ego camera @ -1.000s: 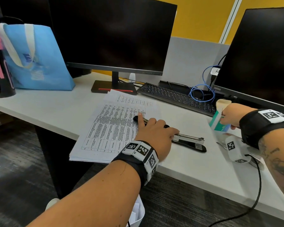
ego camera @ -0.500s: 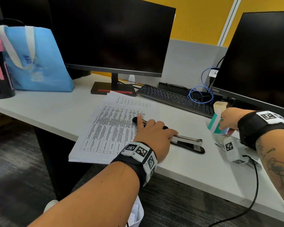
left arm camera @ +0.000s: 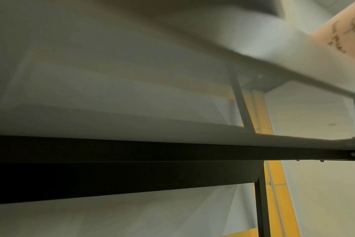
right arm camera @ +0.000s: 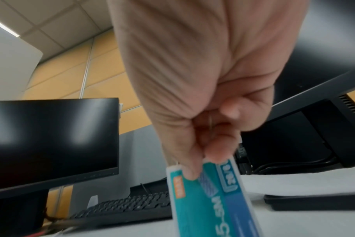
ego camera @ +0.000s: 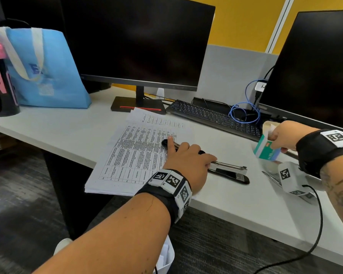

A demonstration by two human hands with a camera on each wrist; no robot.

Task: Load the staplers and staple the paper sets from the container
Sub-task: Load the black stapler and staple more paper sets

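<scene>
Loading stage, not complete. Stapler (ego camera: 226, 171) lies swung open on the counter (ego camera: 67, 135), its rail exposed; left hand (ego camera: 186, 161) rests flat across it, fingers extended. Right hand (ego camera: 283, 137) pinches the staple box (ego camera: 265, 151) above the counter, well right. Paper stack (ego camera: 135, 155) lies beside the stapler; stapling appears outstanding

White desk (ego camera: 53, 133) on a black frame, yellow wall (ego camera: 244, 20) above grey partition (ego camera: 232, 76), dark carpet (ego camera: 14, 194)

Staple box (ego camera: 265, 149) slightly nearer stapler (ego camera: 227, 171).
</scene>
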